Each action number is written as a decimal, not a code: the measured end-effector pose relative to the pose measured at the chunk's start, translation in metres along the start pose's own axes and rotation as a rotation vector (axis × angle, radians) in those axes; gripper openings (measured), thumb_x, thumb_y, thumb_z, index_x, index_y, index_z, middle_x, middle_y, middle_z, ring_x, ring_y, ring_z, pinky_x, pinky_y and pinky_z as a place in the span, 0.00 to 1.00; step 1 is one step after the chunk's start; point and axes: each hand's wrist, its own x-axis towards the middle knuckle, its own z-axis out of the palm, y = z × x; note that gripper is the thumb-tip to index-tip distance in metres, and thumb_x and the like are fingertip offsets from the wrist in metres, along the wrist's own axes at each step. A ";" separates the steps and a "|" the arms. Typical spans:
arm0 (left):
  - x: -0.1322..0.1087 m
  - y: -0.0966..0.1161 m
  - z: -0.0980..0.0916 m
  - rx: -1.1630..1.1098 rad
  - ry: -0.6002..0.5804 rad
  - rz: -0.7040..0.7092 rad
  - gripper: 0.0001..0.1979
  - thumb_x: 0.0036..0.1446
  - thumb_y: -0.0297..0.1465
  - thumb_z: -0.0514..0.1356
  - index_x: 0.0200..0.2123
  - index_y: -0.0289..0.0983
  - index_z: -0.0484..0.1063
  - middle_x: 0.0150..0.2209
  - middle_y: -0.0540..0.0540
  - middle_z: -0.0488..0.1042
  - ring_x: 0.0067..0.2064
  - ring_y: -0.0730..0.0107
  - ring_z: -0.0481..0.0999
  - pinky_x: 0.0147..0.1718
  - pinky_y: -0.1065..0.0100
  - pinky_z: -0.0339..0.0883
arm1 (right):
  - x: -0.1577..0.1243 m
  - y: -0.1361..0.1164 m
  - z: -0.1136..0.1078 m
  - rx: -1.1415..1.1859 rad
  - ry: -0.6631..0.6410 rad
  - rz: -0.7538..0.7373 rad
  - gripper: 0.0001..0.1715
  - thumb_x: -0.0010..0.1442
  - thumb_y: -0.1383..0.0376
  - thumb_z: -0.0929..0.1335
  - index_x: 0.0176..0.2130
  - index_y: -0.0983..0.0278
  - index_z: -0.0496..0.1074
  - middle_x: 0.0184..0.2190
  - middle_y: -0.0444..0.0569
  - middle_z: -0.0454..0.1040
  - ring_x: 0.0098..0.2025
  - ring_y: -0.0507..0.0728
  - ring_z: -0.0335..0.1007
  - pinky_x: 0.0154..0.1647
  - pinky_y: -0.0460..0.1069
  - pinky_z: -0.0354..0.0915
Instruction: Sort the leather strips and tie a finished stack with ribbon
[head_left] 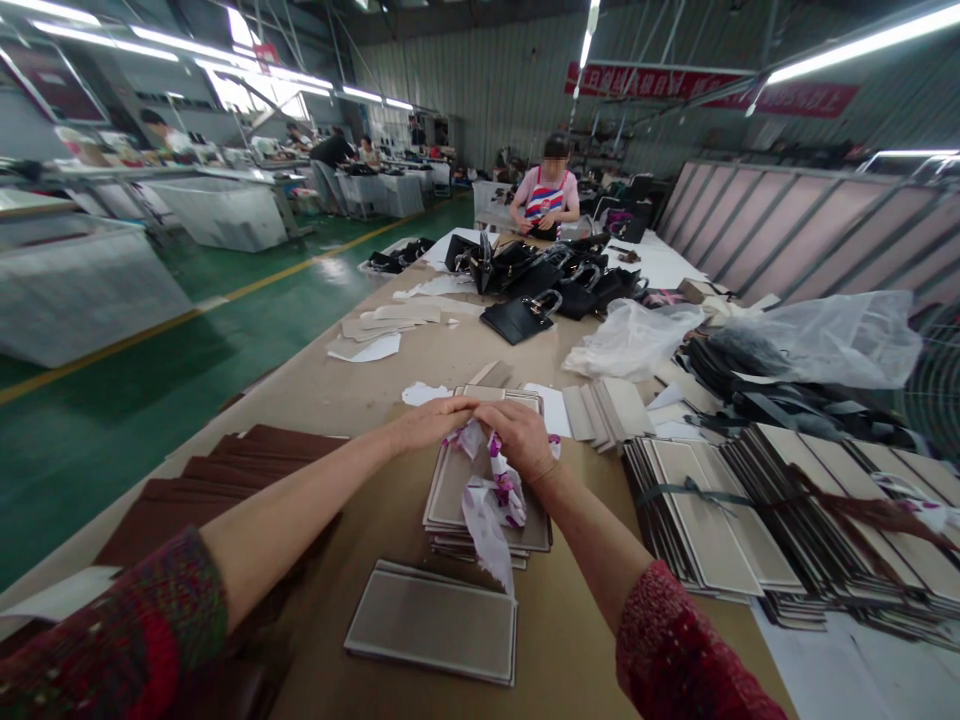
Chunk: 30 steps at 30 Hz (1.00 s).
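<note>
Both my hands rest on a stack of grey rectangular panels (450,495) in the middle of the brown table (360,390). My left hand (431,420) is closed on the far end of a white and purple patterned cloth strip (491,505). My right hand (525,438) is also closed on this strip, right beside the left. The strip's loose end hangs over the stack toward me. A single grey panel (435,622) lies flat in front of the stack.
Dark brown sheets (217,480) lie at the left edge. Tied bundles of panels (757,520) fill the right side, with plastic bags (825,335) and black straps behind. Black handbags (540,280) sit farther up, where another person (546,195) works. A green floor lies left.
</note>
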 end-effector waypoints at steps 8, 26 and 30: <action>0.002 0.005 -0.007 -0.353 -0.235 -0.050 0.24 0.55 0.35 0.62 0.56 0.39 0.73 0.49 0.46 0.78 0.48 0.64 0.74 0.48 0.67 0.65 | 0.001 0.005 0.008 -0.118 0.110 -0.121 0.10 0.67 0.67 0.63 0.42 0.63 0.74 0.47 0.52 0.79 0.47 0.57 0.72 0.48 0.51 0.65; 0.008 0.013 -0.033 0.183 -0.026 0.003 0.08 0.46 0.36 0.67 0.29 0.38 0.81 0.29 0.50 0.78 0.33 0.70 0.72 0.35 0.69 0.60 | -0.026 0.003 -0.023 -0.083 0.009 0.113 0.18 0.68 0.57 0.64 0.33 0.63 0.75 0.34 0.48 0.78 0.38 0.54 0.71 0.42 0.48 0.64; 0.009 0.012 -0.041 0.317 -0.135 0.115 0.05 0.51 0.31 0.64 0.29 0.37 0.81 0.29 0.50 0.77 0.33 0.72 0.73 0.35 0.71 0.60 | -0.038 0.006 -0.032 -0.255 -0.068 0.128 0.23 0.68 0.54 0.63 0.26 0.63 0.69 0.26 0.46 0.71 0.33 0.53 0.65 0.37 0.50 0.57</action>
